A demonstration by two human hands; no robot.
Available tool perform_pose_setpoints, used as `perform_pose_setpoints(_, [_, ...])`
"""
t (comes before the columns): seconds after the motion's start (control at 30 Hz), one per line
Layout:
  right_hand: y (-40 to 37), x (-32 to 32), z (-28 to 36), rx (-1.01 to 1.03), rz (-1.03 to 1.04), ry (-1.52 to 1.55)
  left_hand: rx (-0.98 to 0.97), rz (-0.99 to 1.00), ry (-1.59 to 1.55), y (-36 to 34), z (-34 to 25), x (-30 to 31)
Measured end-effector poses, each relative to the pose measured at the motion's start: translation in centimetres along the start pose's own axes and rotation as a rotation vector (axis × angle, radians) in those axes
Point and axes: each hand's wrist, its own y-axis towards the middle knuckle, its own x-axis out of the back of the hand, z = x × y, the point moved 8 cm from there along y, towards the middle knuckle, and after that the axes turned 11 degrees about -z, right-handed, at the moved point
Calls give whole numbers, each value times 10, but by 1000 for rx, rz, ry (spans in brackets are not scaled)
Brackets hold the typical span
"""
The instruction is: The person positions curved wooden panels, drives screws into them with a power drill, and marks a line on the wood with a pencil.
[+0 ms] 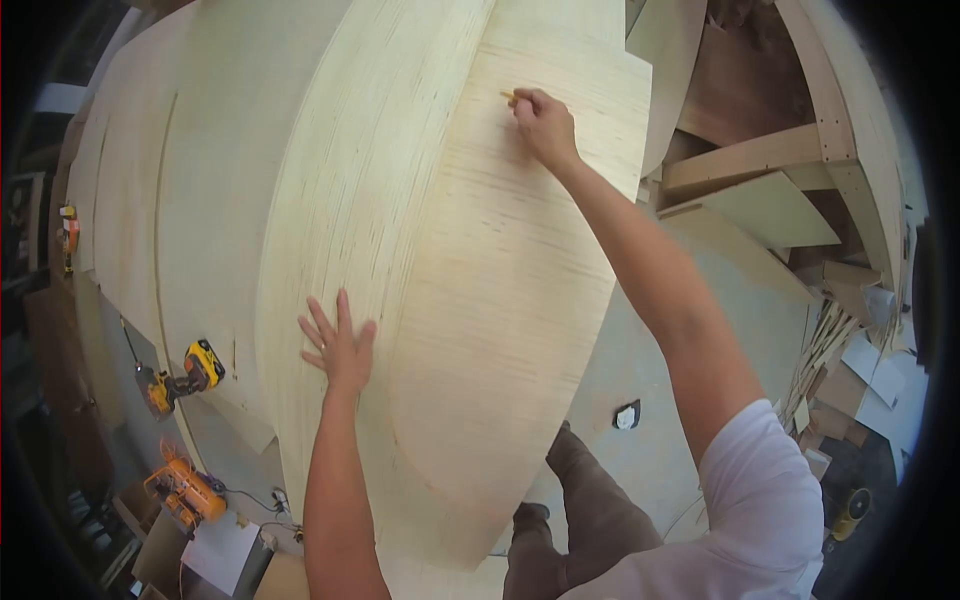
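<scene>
My left hand [343,350] lies spread on a long streaked plywood panel [345,170], fingers apart, with a ring on one finger. It is beside the curved edge of a second, smoother plywood piece [500,290] that overlaps the panel. Up near the far end of this piece, my right hand [545,122] is closed on a thin yellow pencil [508,96]. The pencil's tip points left, close over the plywood near the seam between the two pieces.
A yellow cordless drill [180,378] rests at left on another large panel [220,180]. Below it stands an orange air compressor [190,490]. A tape measure [627,414] lies on the floor. Wood scraps [830,350] and a wooden frame [745,160] are at right.
</scene>
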Motion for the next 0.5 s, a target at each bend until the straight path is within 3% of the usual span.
perform_pose_setpoints(0.2, [121, -54, -17, -72, -194, -90, -4, 33, -36, -2, -6, 7])
perform_pose_setpoints(0.5, [185, -77, -15, -114, -99, -283, -12, 53, -49, 1, -3, 5])
